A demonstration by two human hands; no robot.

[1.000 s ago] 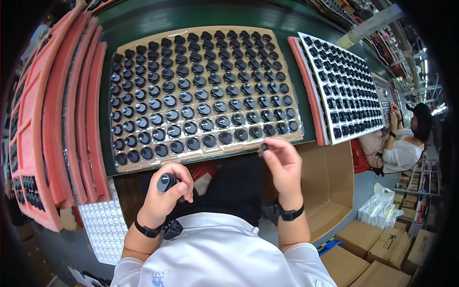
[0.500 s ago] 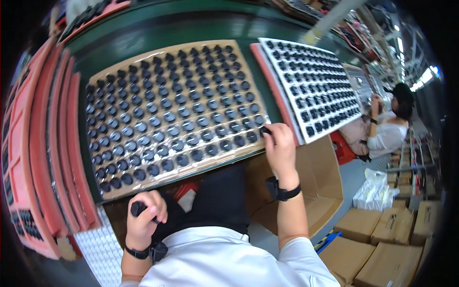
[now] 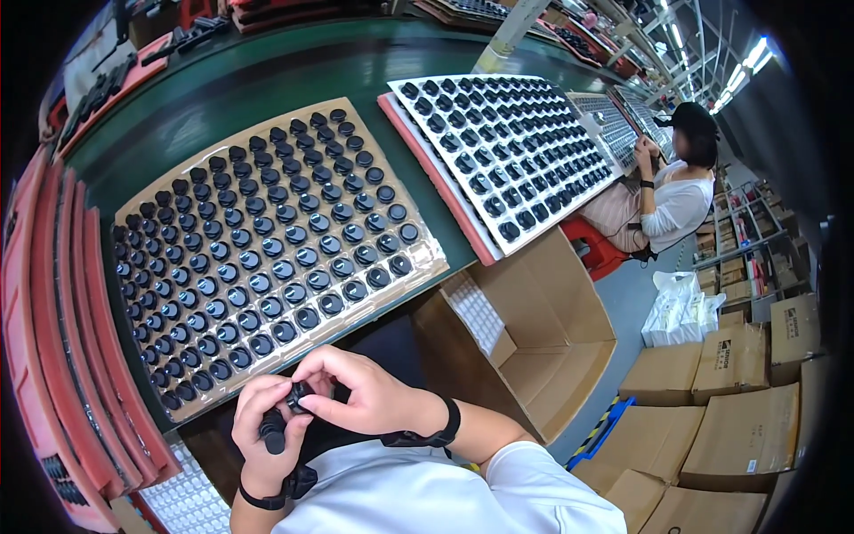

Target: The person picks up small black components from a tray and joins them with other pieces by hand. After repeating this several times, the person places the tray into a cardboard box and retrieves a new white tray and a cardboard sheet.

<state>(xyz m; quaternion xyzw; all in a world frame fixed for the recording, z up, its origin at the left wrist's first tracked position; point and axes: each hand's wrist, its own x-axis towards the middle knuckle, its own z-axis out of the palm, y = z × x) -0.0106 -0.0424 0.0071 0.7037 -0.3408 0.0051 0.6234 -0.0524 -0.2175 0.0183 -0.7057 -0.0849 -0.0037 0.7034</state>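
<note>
My left hand (image 3: 260,440) is closed around a black cylindrical piece (image 3: 272,431), whose rounded end sticks out below the fingers. My right hand (image 3: 366,393) has met it in front of my body and pinches a small black round cap (image 3: 297,397) between thumb and fingers. The cap is at the left fingertips; whether it touches the cylinder is hidden. Just beyond both hands lies a brown tray (image 3: 434,259) with rows of black round caps under shiny clear plastic. The near right corner of its rows has a vacant spot.
A white tray (image 3: 469,198) of black parts rests on a pink one at the right. Pink trays (image 3: 55,338) stand stacked at the left. Below the green bench (image 3: 356,58) is an open cardboard box (image 3: 556,325). Cartons (image 3: 734,436) and a seated person (image 3: 676,191) are farther right.
My right hand has left the tray's near right corner with a cap and come down to my left hand. The view has shifted, so the trays sit farther left.
</note>
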